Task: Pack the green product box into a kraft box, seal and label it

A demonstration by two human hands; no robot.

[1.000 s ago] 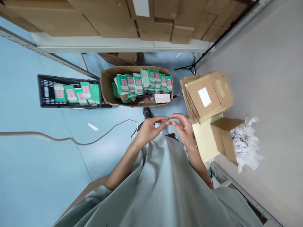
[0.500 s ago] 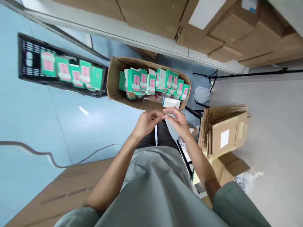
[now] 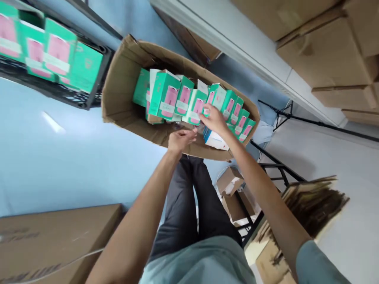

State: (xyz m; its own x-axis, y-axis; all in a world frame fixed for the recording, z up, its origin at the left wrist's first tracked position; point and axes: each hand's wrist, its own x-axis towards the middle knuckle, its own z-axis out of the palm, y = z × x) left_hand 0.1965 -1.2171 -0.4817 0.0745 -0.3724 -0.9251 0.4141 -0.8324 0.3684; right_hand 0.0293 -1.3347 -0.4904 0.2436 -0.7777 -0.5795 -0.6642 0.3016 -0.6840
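Green-and-pink cartons (image 3: 166,96) fill a brown cardboard box (image 3: 118,94) on blue floor (image 3: 59,165).

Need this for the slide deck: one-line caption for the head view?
Right hand reaches among green-and-pink cartons in an open cardboard box; left hand hovers at its near wall.

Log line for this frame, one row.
left hand: over cardboard box near edge | right hand: fingers on green cartons inside | white box: under right wrist

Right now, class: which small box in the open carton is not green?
The white box with a blue edge, lying beside the right hand; the others are green and pink.
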